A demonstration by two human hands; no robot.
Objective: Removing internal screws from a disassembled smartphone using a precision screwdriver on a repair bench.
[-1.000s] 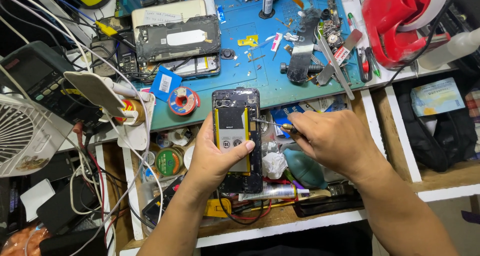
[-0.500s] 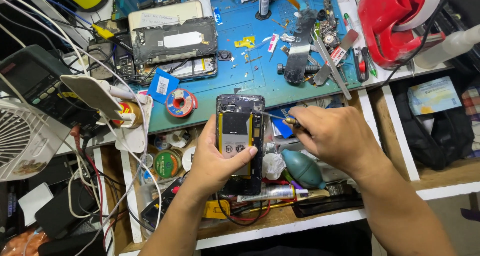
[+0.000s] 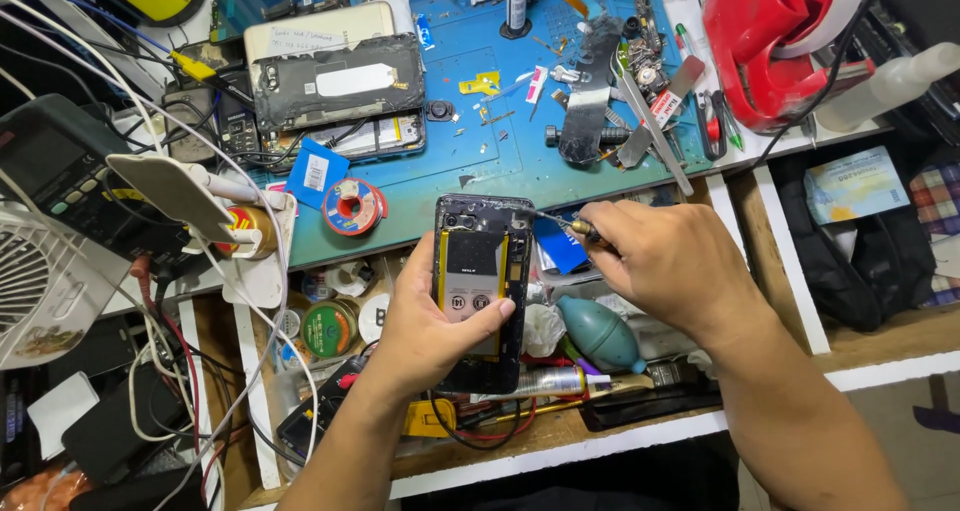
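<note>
My left hand point(image 3: 432, 319) grips an opened black smartphone point(image 3: 480, 261) from below, back cover off, its yellow-edged battery showing, thumb across the lower part. My right hand point(image 3: 672, 269) holds a thin screwdriver point(image 3: 570, 224) whose tip touches the phone's upper right corner. The phone is held upright over the open drawer, just in front of the blue work mat point(image 3: 480, 131).
On the mat lie a phone back cover point(image 3: 335, 81), a solder spool point(image 3: 352, 207), tweezers and small parts point(image 3: 640, 81). A red tape dispenser point(image 3: 780, 41) stands at right, a white fan point(image 3: 40, 291) and cables at left. A teal air blower point(image 3: 600, 333) lies in the drawer.
The phone and both hands sit a little higher in view than a second ago. The screwdriver tip stays at the phone's upper right corner.
</note>
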